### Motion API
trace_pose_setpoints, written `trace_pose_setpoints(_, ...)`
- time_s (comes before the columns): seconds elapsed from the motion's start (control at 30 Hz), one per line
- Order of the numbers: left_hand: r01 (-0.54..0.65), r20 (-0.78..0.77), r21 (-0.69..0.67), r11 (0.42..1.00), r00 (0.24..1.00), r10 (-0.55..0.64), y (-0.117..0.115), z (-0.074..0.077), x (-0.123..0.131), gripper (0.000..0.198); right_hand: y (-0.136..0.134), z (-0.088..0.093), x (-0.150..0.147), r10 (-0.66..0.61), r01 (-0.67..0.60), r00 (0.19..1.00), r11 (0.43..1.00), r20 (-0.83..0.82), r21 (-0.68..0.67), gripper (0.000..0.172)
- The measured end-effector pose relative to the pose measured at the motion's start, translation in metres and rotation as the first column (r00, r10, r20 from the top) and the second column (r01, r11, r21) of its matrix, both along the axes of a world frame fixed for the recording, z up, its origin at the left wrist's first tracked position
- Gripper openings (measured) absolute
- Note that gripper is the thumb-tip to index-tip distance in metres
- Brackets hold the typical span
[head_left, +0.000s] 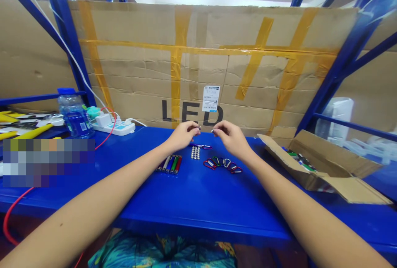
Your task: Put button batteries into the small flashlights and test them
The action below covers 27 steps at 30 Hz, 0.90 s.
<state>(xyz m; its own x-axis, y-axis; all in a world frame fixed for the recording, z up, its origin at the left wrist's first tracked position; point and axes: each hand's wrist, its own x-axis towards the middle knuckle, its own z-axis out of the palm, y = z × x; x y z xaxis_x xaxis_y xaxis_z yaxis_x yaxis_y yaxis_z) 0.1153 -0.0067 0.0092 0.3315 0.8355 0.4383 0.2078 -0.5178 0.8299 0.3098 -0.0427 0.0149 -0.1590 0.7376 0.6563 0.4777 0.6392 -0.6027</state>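
My left hand (183, 135) is closed in a pinch on a small shiny metal piece (199, 128), too small to name. Opposite it, my right hand (228, 135) pinches a tiny silvery piece (212, 130), its kind unclear. Both hands are raised over the blue table, a short gap apart. Below and between them, small silver button cells (195, 153) lie in rows. Just behind these is a purple carabiner (205, 147) with a thin purple piece beside it. Several coloured metal tubes (170, 164) lie side by side under my left wrist. Coloured carabiners (227, 163) fan out near my right wrist.
An open cardboard box (305, 173) with coloured pieces stands at the right. To the left are a blue-capped bottle (74, 113), a white power strip (116, 126) and a red cable (18, 206). A large taped carton (139, 77) walls the back of the blue table (201, 202).
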Motion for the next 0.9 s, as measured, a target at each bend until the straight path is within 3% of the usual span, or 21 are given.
trace_pose_setpoints(0.1, 0.061, -0.114, 0.075, 0.995, 0.992, -0.052, -0.010, -0.003, 0.008, 0.010, -0.002, 0.001, 0.003, 0.020, -0.020, 0.998, 1.000, -0.056, -0.005, 0.008)
trace_pose_setpoints(0.27, 0.059, -0.237, 0.220, 0.974, 0.972, -0.005, -0.022, 0.001, 0.010, 0.015, -0.006, -0.003, -0.005, 0.038, -0.038, 0.999, 0.999, -0.010, -0.014, 0.010)
trace_pose_setpoints(0.63, 0.042, -0.268, 0.365, 0.930, 0.961, 0.062, -0.030, -0.002, 0.010, 0.008, -0.002, -0.008, -0.005, 0.149, -0.174, 0.982, 0.950, -0.114, -0.258, 0.014)
trace_pose_setpoints(0.77, -0.021, -0.326, 0.391, 0.920, 0.932, 0.159, -0.030, 0.003, 0.012, 0.018, -0.002, -0.007, -0.004, 0.164, -0.196, 0.977, 0.946, -0.139, -0.258, 0.017)
trace_pose_setpoints(0.9, 0.032, -0.440, 0.451, 0.892, 0.878, 0.191, -0.029, 0.007, 0.010, 0.029, -0.003, -0.006, -0.003, 0.155, -0.186, 0.979, 0.947, -0.134, -0.263, 0.016)
